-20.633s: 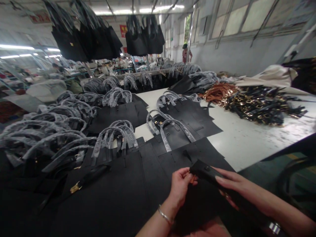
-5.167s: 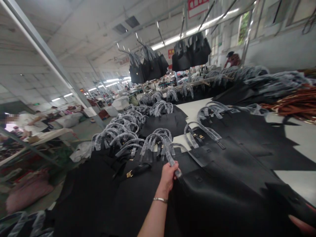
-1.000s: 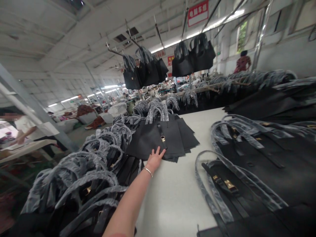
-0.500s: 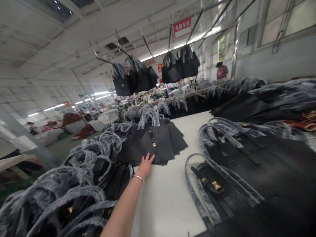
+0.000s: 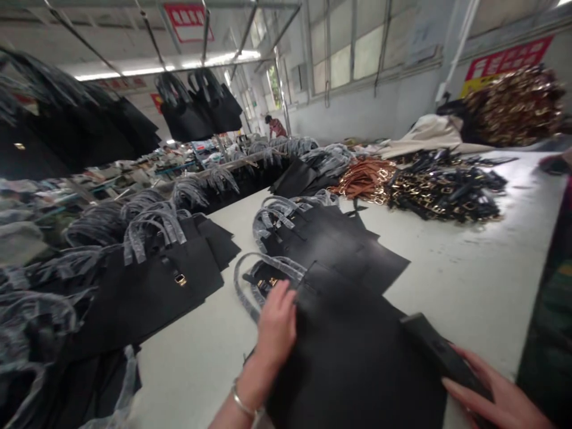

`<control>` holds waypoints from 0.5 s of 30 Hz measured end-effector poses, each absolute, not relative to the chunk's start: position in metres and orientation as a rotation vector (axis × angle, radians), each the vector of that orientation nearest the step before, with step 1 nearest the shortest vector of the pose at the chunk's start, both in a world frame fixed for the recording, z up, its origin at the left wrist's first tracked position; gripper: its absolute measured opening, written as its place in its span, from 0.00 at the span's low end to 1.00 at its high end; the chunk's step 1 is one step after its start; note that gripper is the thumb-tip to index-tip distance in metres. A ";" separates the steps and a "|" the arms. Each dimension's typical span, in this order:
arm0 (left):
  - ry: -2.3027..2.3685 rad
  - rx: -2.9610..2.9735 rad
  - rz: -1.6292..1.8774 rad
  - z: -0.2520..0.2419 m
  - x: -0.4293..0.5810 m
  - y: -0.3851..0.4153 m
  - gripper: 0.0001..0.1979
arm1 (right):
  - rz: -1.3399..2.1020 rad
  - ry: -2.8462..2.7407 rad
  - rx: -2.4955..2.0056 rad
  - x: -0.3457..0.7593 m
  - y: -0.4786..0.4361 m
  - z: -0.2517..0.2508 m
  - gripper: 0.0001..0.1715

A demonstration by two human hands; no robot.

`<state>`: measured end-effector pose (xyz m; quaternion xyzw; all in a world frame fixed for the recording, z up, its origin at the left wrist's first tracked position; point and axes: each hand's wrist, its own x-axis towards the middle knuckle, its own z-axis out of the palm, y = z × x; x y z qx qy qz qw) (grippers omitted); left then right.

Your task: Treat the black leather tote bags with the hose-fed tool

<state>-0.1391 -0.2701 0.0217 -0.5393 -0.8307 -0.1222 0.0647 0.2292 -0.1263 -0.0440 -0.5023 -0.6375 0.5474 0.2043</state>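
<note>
My left hand (image 5: pixel 277 325), with a bracelet at its wrist, reaches over a large black leather-like bag panel (image 5: pixel 357 351). Its fingers are stretched out close together beside the gold buckle (image 5: pixel 270 282), and their tips partly cover it. Plastic-wrapped handles (image 5: pixel 243 286) loop out on the panel's left side. At the lower right, my right hand (image 5: pixel 500 390) has thumb and fingers closed around a long black bar-like piece (image 5: pixel 429 339). One end of that piece lies over the panel's right edge; whether the two are joined I cannot tell.
Further black bag panels (image 5: pixel 330 238) lie just beyond, and another stack with a buckle (image 5: pixel 147 286) is on the left of the white table (image 5: pixel 465 268). Heaps of black straps with gold hardware (image 5: pixel 447 187) and brown straps (image 5: pixel 364 179) sit behind. Bags (image 5: pixel 192 113) hang overhead; a person (image 5: pixel 274 127) stands far off.
The view has swung right. My left hand has left the left-hand stack and moved to the buckle on the nearer panel. My right hand has come into view holding the black piece.
</note>
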 end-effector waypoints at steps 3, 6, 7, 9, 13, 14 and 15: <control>-2.406 -2.039 -0.564 0.001 -0.043 -0.237 0.22 | 1.653 -1.689 -1.377 0.224 -0.127 -0.029 0.42; -2.341 -2.214 -0.494 -0.007 0.008 -0.217 0.30 | 1.628 -1.683 -1.293 0.231 -0.128 -0.018 0.47; -2.329 -2.243 -0.443 -0.007 0.015 -0.215 0.32 | 1.615 -1.692 -1.273 0.237 -0.127 -0.016 0.48; -2.309 -2.292 -0.343 -0.005 0.020 -0.218 0.34 | 1.585 -1.715 -1.268 0.251 -0.126 -0.011 0.47; -2.269 -2.376 -0.256 -0.004 0.023 -0.247 0.35 | 1.574 -1.711 -1.297 0.284 -0.125 -0.002 0.49; -2.269 -2.385 -0.259 -0.005 0.025 -0.256 0.34 | 1.590 -1.696 -1.297 0.291 -0.127 0.000 0.51; -2.276 -2.386 -0.271 -0.006 0.028 -0.263 0.34 | 1.608 -1.679 -1.302 0.298 -0.129 0.002 0.54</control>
